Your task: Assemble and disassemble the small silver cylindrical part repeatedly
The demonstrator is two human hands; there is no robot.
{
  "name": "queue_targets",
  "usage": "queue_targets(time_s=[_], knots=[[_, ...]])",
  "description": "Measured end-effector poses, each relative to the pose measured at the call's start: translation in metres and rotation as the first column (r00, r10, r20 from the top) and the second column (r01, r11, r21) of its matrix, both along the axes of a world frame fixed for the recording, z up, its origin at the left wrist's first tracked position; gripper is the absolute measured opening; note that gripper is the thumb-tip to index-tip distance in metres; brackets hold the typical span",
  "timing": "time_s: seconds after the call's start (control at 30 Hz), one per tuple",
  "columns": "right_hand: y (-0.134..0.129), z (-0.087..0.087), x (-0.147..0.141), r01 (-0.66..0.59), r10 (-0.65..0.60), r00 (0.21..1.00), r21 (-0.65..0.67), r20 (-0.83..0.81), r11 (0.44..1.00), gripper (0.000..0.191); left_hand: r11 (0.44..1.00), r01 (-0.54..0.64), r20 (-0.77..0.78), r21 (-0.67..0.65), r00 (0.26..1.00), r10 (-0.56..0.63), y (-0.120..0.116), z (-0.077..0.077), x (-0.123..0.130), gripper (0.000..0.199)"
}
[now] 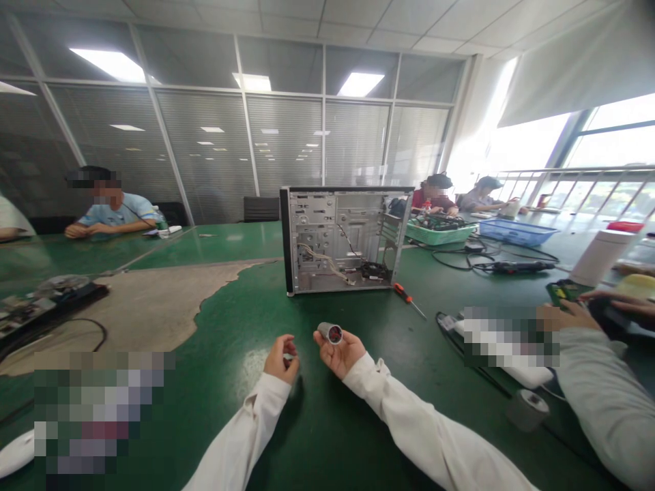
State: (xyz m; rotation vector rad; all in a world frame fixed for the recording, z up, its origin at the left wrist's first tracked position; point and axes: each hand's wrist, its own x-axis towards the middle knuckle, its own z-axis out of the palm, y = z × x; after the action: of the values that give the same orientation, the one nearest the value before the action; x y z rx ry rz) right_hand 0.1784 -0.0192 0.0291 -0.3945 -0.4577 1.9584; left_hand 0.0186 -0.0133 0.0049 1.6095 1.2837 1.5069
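My right hand (pixel 344 354) is turned palm up with its fingers around a small grey cylindrical container (pixel 324 329). The container is tilted, its round mouth facing me. Small dark and reddish bits show inside, too small to name. To its left, my left hand (pixel 280 360) hovers over the green table with fingers loosely curled and a gap to the thumb; I see nothing in it. Beyond both hands stands an open computer case (pixel 353 232), its side panel off, with cables and a black fan (pixel 373 270) inside. A red-handled screwdriver (pixel 404 294) lies at the case's right corner.
A grey cylinder (pixel 528 410) and a white power strip (pixel 527 368) lie at right, near a co-worker's sleeve (pixel 588 375). Green (pixel 440 235) and blue baskets (pixel 516 233) stand behind cables. Brown board (pixel 153 307) covers the table's left side. Other people sit farther off.
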Motion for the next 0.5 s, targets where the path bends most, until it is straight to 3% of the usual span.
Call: queue_targets(time_s=[0.1,0.23,0.4,0.5], knots=[[-0.001,-0.001,-0.003,0.039,-0.041,0.999,-0.054,-0.030,0.998,0.019,1.000,0.004,-0.017,0.002,1.000,-0.004,0.001,-0.002,-0.001,0.037],[0.001,-0.004,-0.006,0.067,-0.068,0.998,-0.124,-0.001,0.990,0.019,0.997,0.017,-0.156,0.074,0.988,-0.005,0.004,-0.007,-0.003,0.037],[0.008,-0.011,-0.008,0.227,-0.248,0.910,0.101,0.331,0.969,0.019,0.992,0.059,-0.281,0.113,0.959,-0.025,0.007,-0.013,-0.006,0.035],[0.011,-0.015,-0.009,0.298,-0.353,0.847,0.195,0.398,0.934,0.023,0.992,0.063,-0.316,0.112,0.948,-0.025,0.008,-0.014,-0.007,0.032]])
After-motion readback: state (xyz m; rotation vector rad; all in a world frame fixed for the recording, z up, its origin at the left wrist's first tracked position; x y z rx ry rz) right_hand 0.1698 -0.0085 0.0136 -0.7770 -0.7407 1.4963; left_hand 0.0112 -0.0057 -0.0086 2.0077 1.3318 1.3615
